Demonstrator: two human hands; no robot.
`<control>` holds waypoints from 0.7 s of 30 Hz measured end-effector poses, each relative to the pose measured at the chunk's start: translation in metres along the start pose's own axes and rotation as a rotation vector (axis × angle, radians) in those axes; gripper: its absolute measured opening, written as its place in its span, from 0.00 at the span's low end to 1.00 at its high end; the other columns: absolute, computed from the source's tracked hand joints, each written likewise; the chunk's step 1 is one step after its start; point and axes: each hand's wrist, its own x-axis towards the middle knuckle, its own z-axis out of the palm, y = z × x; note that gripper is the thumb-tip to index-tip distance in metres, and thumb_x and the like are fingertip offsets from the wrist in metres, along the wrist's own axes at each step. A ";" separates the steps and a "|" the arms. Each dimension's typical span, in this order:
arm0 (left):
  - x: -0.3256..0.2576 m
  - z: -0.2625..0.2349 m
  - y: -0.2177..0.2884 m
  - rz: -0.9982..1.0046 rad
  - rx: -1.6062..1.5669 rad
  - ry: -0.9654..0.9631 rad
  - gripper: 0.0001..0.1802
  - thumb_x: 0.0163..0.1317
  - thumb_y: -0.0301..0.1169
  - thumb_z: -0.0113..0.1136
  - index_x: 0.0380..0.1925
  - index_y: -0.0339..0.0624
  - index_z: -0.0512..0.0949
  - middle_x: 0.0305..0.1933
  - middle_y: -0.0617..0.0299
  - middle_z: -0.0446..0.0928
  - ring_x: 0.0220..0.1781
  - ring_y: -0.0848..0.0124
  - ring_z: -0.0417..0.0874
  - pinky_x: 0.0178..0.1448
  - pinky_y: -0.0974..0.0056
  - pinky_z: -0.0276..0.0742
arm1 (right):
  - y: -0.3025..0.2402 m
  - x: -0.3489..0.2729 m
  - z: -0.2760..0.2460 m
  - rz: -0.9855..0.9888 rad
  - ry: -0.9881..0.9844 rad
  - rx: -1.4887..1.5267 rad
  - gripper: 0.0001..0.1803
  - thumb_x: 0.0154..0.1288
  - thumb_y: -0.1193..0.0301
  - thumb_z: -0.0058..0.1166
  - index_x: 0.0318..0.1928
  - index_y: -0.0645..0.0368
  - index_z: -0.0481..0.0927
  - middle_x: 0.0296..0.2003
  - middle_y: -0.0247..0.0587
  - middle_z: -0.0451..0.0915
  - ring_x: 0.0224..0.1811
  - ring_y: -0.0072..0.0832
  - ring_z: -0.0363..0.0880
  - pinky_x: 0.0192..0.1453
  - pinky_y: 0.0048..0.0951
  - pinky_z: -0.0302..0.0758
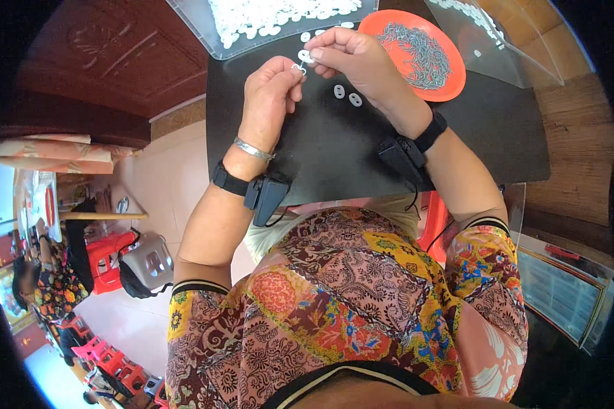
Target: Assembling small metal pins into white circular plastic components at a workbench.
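My left hand [274, 92] is closed, its thumb and fingers pinching a small white hook-shaped clip [298, 69]. Just beyond it, my right hand [351, 60] grips a white oval plastic piece [305, 57] between thumb and fingertips. The two pieces meet or nearly meet; whether they are joined is too small to tell. Two loose white oval pieces with holes, one [339, 91] beside the other [355, 99], lie on the black table [320, 146] under my right hand. A few more ovals [305, 36] lie beyond my fingers.
An orange plate [456, 65] of small grey metal pins or screws [419, 58] stands right of my right hand. At the back, a clear bin [226, 54] holds many white pieces [266, 17]. Another clear container [525, 48] is far right. Stools [106, 262] and a person [51, 279] are at left.
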 end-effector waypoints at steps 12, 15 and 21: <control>0.000 -0.001 -0.001 0.036 0.032 0.011 0.07 0.58 0.28 0.51 0.23 0.42 0.76 0.16 0.71 0.69 0.16 0.84 0.64 0.20 0.78 0.57 | -0.003 -0.003 0.002 -0.059 -0.031 -0.031 0.10 0.64 0.70 0.53 0.43 0.61 0.79 0.30 0.31 0.79 0.31 0.15 0.75 0.38 0.17 0.73; -0.001 -0.002 -0.001 0.036 0.019 0.006 0.07 0.57 0.28 0.51 0.23 0.42 0.76 0.16 0.71 0.69 0.16 0.84 0.64 0.20 0.78 0.57 | -0.004 -0.002 0.004 -0.085 0.044 -0.024 0.10 0.64 0.70 0.53 0.43 0.61 0.79 0.30 0.31 0.79 0.31 0.15 0.75 0.38 0.18 0.74; -0.002 0.000 0.002 0.019 0.032 0.006 0.07 0.58 0.28 0.50 0.23 0.42 0.76 0.16 0.71 0.69 0.16 0.84 0.63 0.20 0.78 0.57 | -0.003 -0.003 0.003 -0.082 0.004 -0.016 0.10 0.64 0.70 0.53 0.43 0.62 0.79 0.30 0.31 0.79 0.31 0.15 0.75 0.38 0.18 0.74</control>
